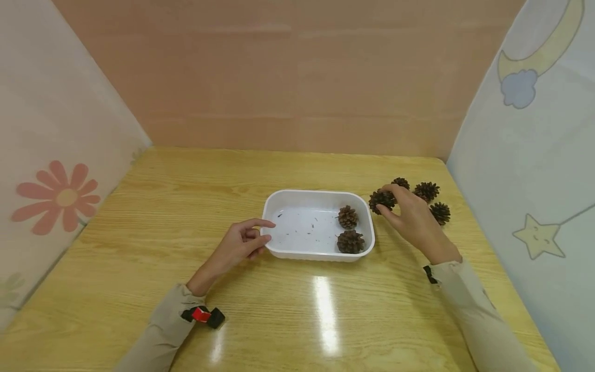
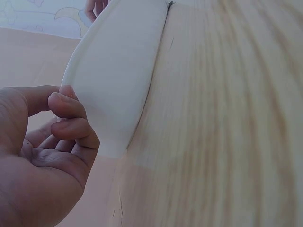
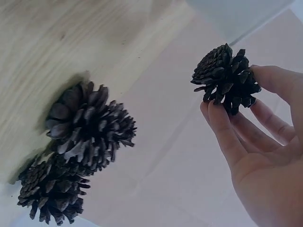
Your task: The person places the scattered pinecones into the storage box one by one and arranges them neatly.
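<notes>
Six pine cones, one tray, two hands from where I'm standing. Cone split: two in the white tray [image 1: 297, 219], one in the right hand [image 1: 411, 213], three on the table [image 1: 209, 196] right of that hand.

Tray: smooth, glossy, plastic-looking, rounded rectangle, raised walls. Both its cones sit at the right end, back cone [image 1: 347, 217] and front cone [image 1: 350, 242] close together. Several small dark flecks on the tray floor.

Cones: brown, woody, roundish, rough open scales. Held cone [image 1: 382, 201] looks darker than the tray pair; it's just outside the tray's back right corner, pinched between right thumb and fingertips. Right forearm reaches forward and inward.

Left hand [image 1: 234, 243] grips the tray's left rim, thumb and index at the edge, other fingers curled below. Left forearm angles in from front left.

Table: yellow wood grain, shiny. Two beige sleeves, dark strap on each, red piece on the left one.
</notes>
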{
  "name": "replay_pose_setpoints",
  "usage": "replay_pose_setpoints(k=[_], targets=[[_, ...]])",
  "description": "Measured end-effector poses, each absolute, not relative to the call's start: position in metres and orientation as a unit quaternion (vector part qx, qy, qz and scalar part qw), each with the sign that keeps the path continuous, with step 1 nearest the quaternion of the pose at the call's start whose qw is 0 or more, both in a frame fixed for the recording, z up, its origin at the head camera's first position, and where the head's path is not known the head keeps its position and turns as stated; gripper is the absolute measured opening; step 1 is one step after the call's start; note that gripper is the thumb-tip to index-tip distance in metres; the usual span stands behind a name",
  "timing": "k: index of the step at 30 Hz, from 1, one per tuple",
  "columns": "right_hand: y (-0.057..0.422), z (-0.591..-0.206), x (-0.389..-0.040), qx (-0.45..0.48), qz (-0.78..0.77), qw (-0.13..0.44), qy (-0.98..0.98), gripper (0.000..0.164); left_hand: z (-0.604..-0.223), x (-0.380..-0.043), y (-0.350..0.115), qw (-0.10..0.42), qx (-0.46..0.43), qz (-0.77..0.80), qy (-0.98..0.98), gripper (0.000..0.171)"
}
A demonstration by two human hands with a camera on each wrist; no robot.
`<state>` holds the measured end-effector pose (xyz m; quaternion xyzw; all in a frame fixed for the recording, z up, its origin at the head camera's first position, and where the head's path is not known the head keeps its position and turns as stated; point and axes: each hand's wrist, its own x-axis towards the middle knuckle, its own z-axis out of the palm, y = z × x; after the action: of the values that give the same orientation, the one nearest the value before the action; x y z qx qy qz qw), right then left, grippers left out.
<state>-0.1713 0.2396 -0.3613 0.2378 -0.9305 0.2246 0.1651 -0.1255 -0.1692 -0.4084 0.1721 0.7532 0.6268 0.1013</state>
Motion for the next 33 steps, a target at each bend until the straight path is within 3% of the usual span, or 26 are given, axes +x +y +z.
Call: replay_pose_setpoints(k=[11, 33], targets=[[0.228, -0.353, -0.170, 0.262, 0.217, 0.215, -0.915, 0.040, -0.407, -0.126, -0.169, 0.103, 0.165, 0.624, 0.757, 0.033], [0.183, -0.344, -0.178, 0.325, 0.235, 0.209, -0.892, 0.039, -0.407, -0.126, -0.167, 0.104, 0.157, 0.624, 0.759, 0.033]])
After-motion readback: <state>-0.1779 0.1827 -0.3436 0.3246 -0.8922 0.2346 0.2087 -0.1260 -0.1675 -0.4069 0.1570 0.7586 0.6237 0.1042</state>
